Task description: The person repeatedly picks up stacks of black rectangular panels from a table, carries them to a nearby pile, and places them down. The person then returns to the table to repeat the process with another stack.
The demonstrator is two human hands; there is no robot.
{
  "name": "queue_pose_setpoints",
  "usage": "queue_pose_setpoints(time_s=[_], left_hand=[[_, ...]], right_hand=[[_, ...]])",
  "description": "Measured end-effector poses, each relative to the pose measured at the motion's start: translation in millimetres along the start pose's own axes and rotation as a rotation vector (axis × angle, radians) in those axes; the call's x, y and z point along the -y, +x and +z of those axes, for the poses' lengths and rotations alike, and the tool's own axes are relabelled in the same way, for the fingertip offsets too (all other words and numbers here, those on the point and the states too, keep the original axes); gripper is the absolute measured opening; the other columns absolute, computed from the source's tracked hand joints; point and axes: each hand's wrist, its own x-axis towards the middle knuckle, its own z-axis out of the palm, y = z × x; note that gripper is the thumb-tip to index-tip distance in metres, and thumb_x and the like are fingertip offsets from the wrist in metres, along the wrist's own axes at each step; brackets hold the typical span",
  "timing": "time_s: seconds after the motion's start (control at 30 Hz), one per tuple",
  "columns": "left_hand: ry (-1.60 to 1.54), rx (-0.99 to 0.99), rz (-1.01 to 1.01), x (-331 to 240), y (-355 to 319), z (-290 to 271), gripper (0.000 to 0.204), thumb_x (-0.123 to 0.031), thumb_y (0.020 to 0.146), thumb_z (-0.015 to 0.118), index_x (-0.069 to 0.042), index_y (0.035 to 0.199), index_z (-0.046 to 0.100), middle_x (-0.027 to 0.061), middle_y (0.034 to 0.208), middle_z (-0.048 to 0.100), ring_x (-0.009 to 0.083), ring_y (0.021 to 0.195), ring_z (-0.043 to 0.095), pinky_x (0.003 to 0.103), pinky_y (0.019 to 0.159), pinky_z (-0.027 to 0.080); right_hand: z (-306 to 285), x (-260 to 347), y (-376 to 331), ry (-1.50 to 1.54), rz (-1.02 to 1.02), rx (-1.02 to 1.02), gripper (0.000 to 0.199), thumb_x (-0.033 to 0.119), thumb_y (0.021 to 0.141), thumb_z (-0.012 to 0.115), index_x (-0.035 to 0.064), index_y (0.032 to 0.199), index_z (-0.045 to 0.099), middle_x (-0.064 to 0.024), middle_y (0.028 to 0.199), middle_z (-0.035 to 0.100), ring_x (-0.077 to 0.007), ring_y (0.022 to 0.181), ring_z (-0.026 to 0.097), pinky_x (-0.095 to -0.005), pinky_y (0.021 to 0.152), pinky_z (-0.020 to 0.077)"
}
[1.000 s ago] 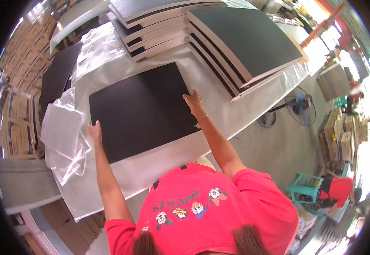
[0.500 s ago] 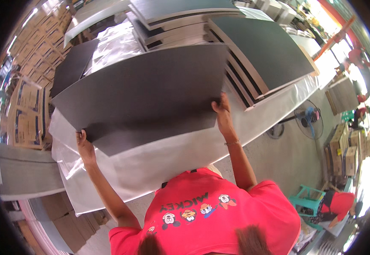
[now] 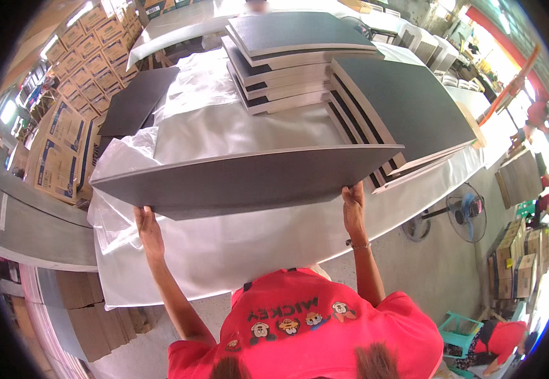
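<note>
Both my hands hold up a wide, dark grey sheet bundle in front of me, tilted so its long top edge shows a few thin layers. My left hand grips its lower left edge, thumb toward me, and my right hand grips the lower right corner; the fingers behind it are partly hidden. Below spreads a table covered in whitish plastic sheeting. Just past the bundle's right end lies a stack of dark-topped boards with pale edges. A taller board stack stands farther back.
More dark sheets lie at the table's far left, beside crumpled clear plastic. Cardboard cartons are piled on the left. A standing fan is on the floor to the right, and a person in red sits near a green stool.
The sheet bundle has tipped from showing its broad face to nearly edge-on, and sits lower against the stacks. Both hands keep their hold. My view has shifted, showing more of the far table.
</note>
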Motion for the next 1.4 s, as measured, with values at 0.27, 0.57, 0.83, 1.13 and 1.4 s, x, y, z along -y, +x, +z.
queue_pose_setpoints(time_s=[0.27, 0.57, 0.83, 1.13, 1.4], left_hand=[[0.334, -0.008, -0.071, -20.7, -21.2, 20.5, 0.056, -0.031, 0.098, 0.047, 0.003, 0.14, 0.032, 0.0079, 0.132, 0.044, 0.0174, 0.12, 0.039, 0.03, 0.108, 0.021], [0.314, -0.078, -0.41, 32.1, -9.3, 19.4, 0.061, -0.026, 0.092, 0.057, 0.003, 0.14, 0.033, 0.0159, 0.14, 0.041, 0.0247, 0.129, 0.038, 0.034, 0.106, 0.028], [0.373, -0.186, -0.632, 83.7, -4.4, 34.2, 0.059, -0.024, 0.087, 0.059, 0.002, 0.135, 0.038, 0.018, 0.13, 0.049, 0.0265, 0.12, 0.046, 0.038, 0.101, 0.037], [0.636, -0.173, -0.303, 125.5, -8.0, 0.0, 0.052, -0.026, 0.083, 0.065, -0.002, 0.127, 0.05, 0.0194, 0.12, 0.055, 0.0294, 0.112, 0.051, 0.039, 0.099, 0.039], [1.08, -0.294, -0.293, 107.1, -105.3, 9.0, 0.051, -0.031, 0.081, 0.067, -0.011, 0.126, 0.053, 0.0148, 0.131, 0.046, 0.0313, 0.126, 0.035, 0.045, 0.105, 0.028]], right_hand=[[-7.3, 14.4, 6.8, -0.095, 0.101, -0.018, 0.056, 0.013, 0.092, 0.055, 0.0023, 0.142, 0.032, -0.0085, 0.142, 0.04, -0.018, 0.131, 0.034, -0.0309, 0.107, 0.0241], [-38.3, -33.8, 23.0, -0.263, 0.347, -0.026, 0.05, 0.003, 0.088, 0.055, -0.0016, 0.136, 0.04, -0.012, 0.135, 0.047, -0.0208, 0.124, 0.041, -0.0295, 0.105, 0.0271], [-37.8, -100.7, 44.1, -0.472, 0.527, -0.017, 0.04, -0.001, 0.079, 0.057, -0.0043, 0.119, 0.053, -0.0115, 0.107, 0.061, -0.0228, 0.099, 0.055, -0.0304, 0.09, 0.0408], [-31.5, -121.6, 35.8, -0.393, 0.568, 0.115, 0.029, 0.004, 0.071, 0.06, -0.0056, 0.099, 0.059, -0.0092, 0.083, 0.061, -0.0173, 0.074, 0.055, -0.0305, 0.07, 0.044], [-46.3, -127.7, 42.2, -0.443, 0.561, 0.104, 0.036, 0.01, 0.068, 0.061, -0.005, 0.102, 0.06, -0.0092, 0.09, 0.063, -0.0183, 0.082, 0.058, -0.029, 0.076, 0.0456]])
